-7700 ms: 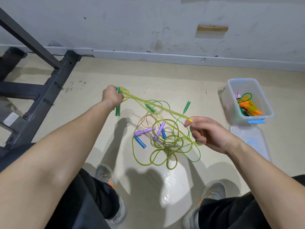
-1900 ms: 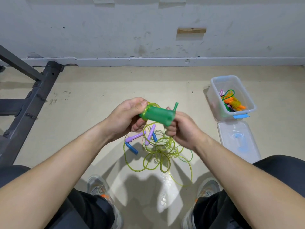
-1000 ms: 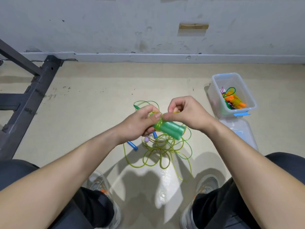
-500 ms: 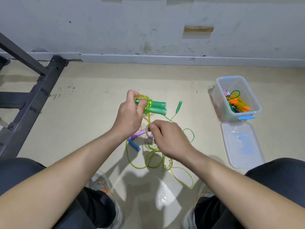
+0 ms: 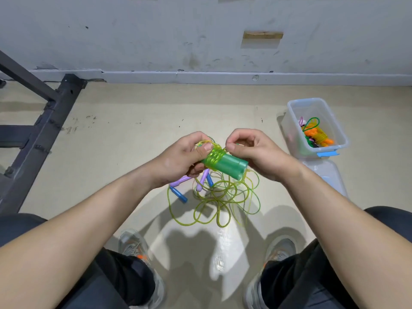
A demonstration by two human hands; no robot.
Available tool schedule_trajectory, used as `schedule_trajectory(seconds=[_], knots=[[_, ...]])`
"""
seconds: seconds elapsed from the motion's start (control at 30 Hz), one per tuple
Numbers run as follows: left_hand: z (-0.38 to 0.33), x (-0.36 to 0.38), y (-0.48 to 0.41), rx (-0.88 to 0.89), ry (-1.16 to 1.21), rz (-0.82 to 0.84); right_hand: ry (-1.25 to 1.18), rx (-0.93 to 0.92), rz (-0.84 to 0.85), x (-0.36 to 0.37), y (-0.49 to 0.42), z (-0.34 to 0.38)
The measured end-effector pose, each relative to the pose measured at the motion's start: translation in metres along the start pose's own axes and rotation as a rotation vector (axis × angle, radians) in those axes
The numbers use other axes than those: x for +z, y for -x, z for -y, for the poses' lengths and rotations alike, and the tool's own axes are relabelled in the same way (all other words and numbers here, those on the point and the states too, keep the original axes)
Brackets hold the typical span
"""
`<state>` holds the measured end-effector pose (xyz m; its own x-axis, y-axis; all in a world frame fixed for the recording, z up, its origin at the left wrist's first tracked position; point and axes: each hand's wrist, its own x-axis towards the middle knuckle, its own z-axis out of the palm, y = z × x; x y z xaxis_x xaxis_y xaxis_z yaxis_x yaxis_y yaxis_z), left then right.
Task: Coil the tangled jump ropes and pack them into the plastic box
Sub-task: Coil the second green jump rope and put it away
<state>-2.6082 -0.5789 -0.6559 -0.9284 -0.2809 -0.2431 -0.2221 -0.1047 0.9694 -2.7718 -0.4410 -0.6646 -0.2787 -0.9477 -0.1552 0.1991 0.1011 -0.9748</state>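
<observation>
Green jump-rope handles (image 5: pixel 229 167) were held above the floor (image 5: pixel 133 130), cord (image 5: pixel 214 155) wound round one end.
The wrapped end was gripped by the left hand (image 5: pixel 178 159), thumb pressed on the windings; the cord was pinched beside them by the curled right hand (image 5: pixel 258 152). The cord was judged light, springy and slick, best controlled at the rigid handles. The plastic box (image 5: pixel 311 100) stood well apart, to the right.
</observation>
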Motion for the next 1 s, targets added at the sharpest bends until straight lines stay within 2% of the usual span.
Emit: schedule_trajectory(seconds=[0.1,0.2,0.27,0.3,0.4,0.47,0.57,0.63,0.77,0.9,1.0], knots=[[-0.004,0.007,-0.001,0.005,0.261,-0.024,-0.312,0.117,-0.036,0.016,-0.003,-0.011],[0.001,0.014,-0.007,-0.009,0.381,-0.25,-0.376,0.205,-0.154,0.042,-0.002,-0.024],[0.008,0.012,-0.011,0.008,0.359,-0.416,-0.148,0.202,-0.236,0.055,0.002,-0.035],[0.012,0.008,-0.013,0.021,0.261,-0.505,0.034,0.189,-0.272,0.06,0.004,-0.04],[0.018,-0.007,-0.012,0.048,-0.365,-0.698,0.592,0.123,-0.298,0.065,0.007,-0.042],[0.019,-0.011,-0.009,0.059,-0.625,-0.701,0.869,0.076,-0.237,0.065,0.007,-0.03],[0.022,-0.008,-0.009,0.034,-0.76,-0.619,1.207,-0.021,-0.23,0.056,0.006,-0.01],[0.021,-0.005,-0.008,0.026,-0.81,-0.55,1.3,-0.112,-0.231,0.044,0.004,0.0],[0.015,-0.016,-0.01,0.002,-0.72,-0.327,1.026,-0.175,-0.12,0.018,0.0,0.013],[0.009,-0.019,-0.007,-0.012,-0.356,0.001,0.655,-0.156,-0.157,0.012,-0.002,0.013],[-0.002,-0.017,-0.005,0.02,-0.144,0.04,0.252,-0.105,-0.128,0.012,-0.004,0.009]])
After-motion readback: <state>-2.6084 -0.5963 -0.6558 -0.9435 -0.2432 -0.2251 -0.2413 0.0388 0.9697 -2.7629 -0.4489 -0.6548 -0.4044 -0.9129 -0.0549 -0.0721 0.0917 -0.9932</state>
